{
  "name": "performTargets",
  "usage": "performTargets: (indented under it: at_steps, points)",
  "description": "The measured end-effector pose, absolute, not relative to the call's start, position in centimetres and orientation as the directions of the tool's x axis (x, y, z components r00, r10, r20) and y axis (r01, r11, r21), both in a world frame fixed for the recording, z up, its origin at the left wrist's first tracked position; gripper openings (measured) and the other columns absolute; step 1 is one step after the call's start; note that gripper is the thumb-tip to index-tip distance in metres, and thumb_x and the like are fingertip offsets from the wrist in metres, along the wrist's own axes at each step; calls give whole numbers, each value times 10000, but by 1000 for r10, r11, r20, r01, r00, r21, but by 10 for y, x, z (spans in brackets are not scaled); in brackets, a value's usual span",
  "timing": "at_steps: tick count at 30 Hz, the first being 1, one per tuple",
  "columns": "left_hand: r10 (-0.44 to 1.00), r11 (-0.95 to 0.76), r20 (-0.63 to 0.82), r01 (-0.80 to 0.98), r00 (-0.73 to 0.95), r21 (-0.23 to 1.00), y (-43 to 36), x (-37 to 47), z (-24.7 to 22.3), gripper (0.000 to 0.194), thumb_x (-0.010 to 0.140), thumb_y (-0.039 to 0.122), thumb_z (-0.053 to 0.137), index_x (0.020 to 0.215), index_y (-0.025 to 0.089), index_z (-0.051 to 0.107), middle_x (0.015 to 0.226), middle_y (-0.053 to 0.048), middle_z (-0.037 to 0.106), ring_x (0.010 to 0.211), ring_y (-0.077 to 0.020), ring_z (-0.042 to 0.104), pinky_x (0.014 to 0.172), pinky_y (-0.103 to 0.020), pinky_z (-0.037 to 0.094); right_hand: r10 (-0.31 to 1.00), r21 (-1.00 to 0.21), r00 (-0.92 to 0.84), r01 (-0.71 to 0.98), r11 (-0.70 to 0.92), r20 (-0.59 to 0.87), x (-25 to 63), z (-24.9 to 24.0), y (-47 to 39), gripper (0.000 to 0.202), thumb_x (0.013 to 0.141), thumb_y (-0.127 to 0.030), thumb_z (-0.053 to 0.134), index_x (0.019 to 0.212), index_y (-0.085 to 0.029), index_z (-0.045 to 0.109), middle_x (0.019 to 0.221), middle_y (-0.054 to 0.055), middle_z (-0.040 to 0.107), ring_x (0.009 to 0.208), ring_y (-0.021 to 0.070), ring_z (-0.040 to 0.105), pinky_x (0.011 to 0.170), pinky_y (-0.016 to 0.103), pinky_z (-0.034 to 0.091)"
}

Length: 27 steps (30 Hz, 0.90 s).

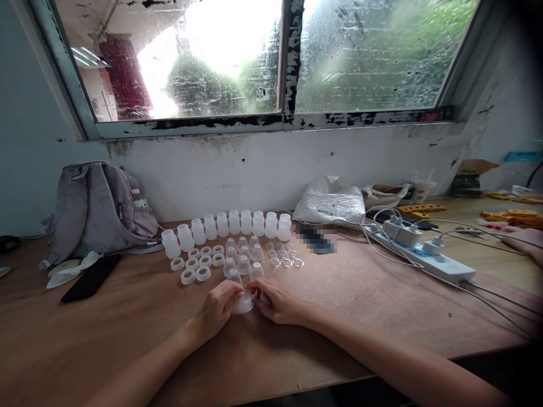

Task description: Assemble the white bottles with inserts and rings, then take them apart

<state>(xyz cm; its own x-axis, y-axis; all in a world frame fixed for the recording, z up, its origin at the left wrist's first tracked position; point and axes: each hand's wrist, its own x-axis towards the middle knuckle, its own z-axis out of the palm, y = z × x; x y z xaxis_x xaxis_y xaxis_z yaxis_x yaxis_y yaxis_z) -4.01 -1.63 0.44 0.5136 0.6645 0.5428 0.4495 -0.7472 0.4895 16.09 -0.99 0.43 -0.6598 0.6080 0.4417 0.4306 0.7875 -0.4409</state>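
A clear plastic dome cap [243,306] stands low between my two hands on the wooden table. My left hand [221,305] is closed, its thumb and forefinger pinched at the cap's upper left. From the other side, my right hand [274,301] has curled fingers at the cap's top right. My fingertips partly cover the cap, so its top is hidden. Just beyond my hands, more clear dome caps [244,264] stand in rows. White plastic collar rings [188,276] lie to their left, and thin rings [287,263] to their right. Behind them frosted bottles [210,227] form a curved row.
A grey backpack [95,209] and a black phone [91,278] are at the left. To the right lie a silvery plastic bag [331,203], a blurred-out dark object [316,238] and a white power strip [441,263] with cables. Another person's hand [526,240] shows at the far right.
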Motion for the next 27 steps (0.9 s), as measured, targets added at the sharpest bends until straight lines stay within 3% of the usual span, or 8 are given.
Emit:
performTargets:
  at_steps: [7, 12, 14, 18, 27]
  points:
    - [832, -547, 397, 455, 386, 703, -23, -32, 12, 242, 865, 321, 324, 789, 178, 504, 628, 22, 531, 537, -94, 489, 531, -190, 387, 669, -515, -569, 435, 739, 478, 151, 5, -19, 111, 785, -242, 467, 883, -191, 453, 696, -12, 508, 588, 95, 446, 573, 210, 368]
    - [862, -505, 415, 432, 290, 747, -27, -31, 14, 256, 857, 337, 326, 982, 196, 499, 853, -33, 599, 734, -140, 568, 649, -225, 439, 761, -614, -464, 457, 644, 453, 150, 5, -16, 101, 814, -283, 437, 795, -184, 441, 609, -35, 467, 511, 75, 404, 487, 189, 322]
    - [861, -505, 401, 432, 314, 747, -29, -30, 15, 254, 844, 344, 355, 987, 197, 503, 835, -31, 603, 717, -137, 568, 638, -223, 444, 783, -646, -446, 452, 616, 434, 150, 8, -16, 115, 821, -281, 425, 768, -180, 441, 598, -37, 462, 510, 73, 403, 478, 184, 316]
    - [868, -479, 335, 434, 367, 763, -31, -28, 16, 187, 793, 347, 446, 847, 179, 510, 712, -3, 581, 589, -110, 536, 506, -186, 410, 778, -633, -452, 461, 622, 436, 150, 8, -15, 86, 798, -247, 449, 748, -177, 447, 575, -42, 456, 504, 72, 399, 479, 185, 310]
    - [858, -484, 336, 393, 388, 782, -38, -22, 6, 127, 760, 296, 497, 739, 177, 457, 596, 33, 506, 511, -78, 472, 476, -172, 378, 779, -556, -476, 547, 626, 408, 148, -3, -10, 113, 653, -118, 499, 652, -183, 406, 527, -62, 394, 487, 67, 347, 461, 178, 258]
